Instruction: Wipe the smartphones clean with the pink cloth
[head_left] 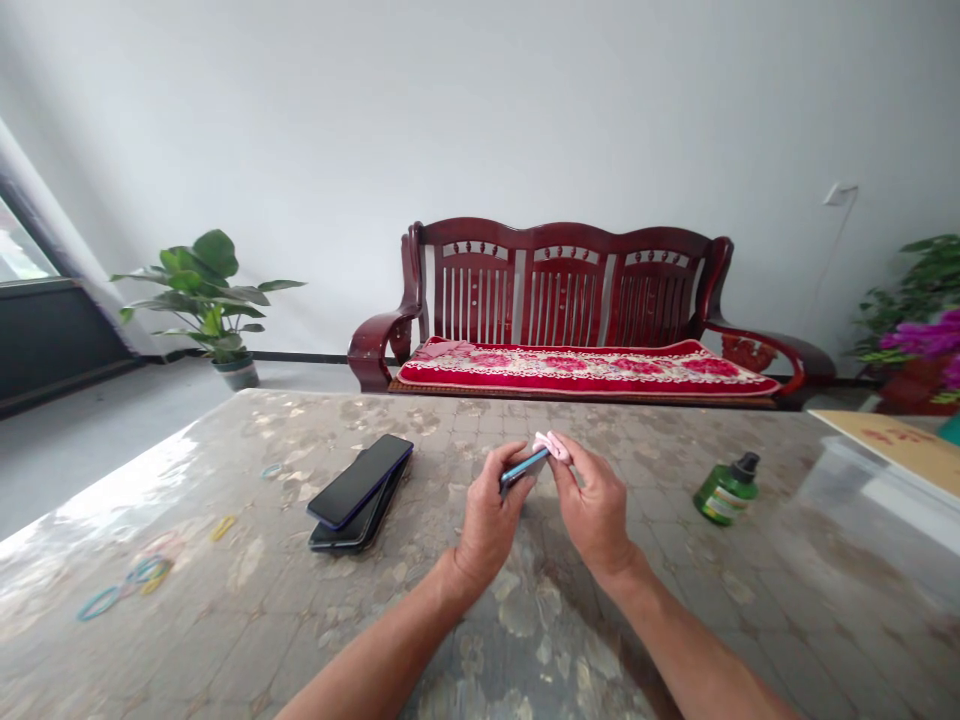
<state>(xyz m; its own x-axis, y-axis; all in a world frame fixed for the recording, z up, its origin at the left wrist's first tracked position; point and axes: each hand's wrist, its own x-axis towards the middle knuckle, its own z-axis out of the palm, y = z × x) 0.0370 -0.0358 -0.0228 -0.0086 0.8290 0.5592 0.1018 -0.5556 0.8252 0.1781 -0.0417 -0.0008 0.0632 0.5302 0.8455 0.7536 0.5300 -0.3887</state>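
Observation:
Above the middle of the table, my left hand (pixel 491 510) grips a blue-edged smartphone (pixel 525 466), tilted so that mostly its thin side shows. My right hand (pixel 594 505) pinches a folded pale pink cloth (pixel 553 446) against the phone's far right end. Fingers cover parts of both the phone and the cloth. To the left of my hands, a dark smartphone (pixel 361 480) with a blue edge lies askew on top of another black phone (pixel 352 538). A green bottle (pixel 726 490) with a black cap stands to the right of my right hand.
The patterned table cover (pixel 285 620) carries several coloured bands (pixel 142 575) at left. A clear plastic box (pixel 855 510) is at right, near a tan board (pixel 892 440). Beyond the table are a red wooden bench (pixel 570 260) and a potted plant (pixel 214 290).

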